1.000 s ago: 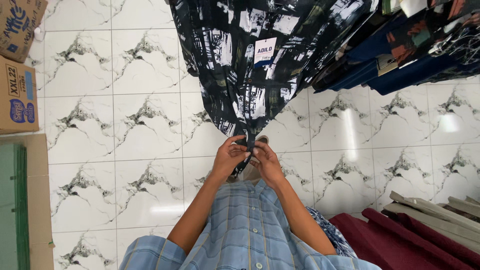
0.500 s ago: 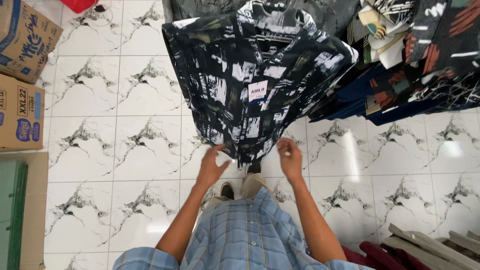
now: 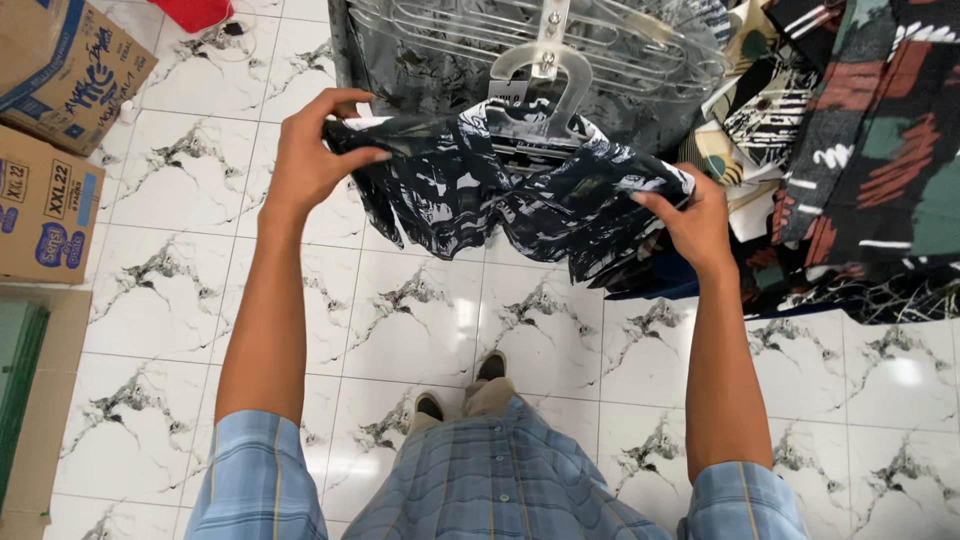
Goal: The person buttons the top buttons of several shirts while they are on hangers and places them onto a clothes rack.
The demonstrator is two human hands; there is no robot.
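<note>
**Black-white shirt held at both ends**

Marble-look floor tiles [image 3: 420, 310] lay below. Printed shirt [image 3: 500, 195] hung on clear hanger [image 3: 545, 85], spread btwn hands. Left hand [image 3: 310, 160] & right hand [image 3: 695, 225] each had fingers pinched shut on fabric edge.

Bright, even overhead light fills the room; the glossy white marble-patterned floor tiles [image 3: 420, 300] show soft glare patches. Shadows are faint and diffuse. Focus is sharp throughout, with mild wide-angle stretching toward the frame edges.
</note>
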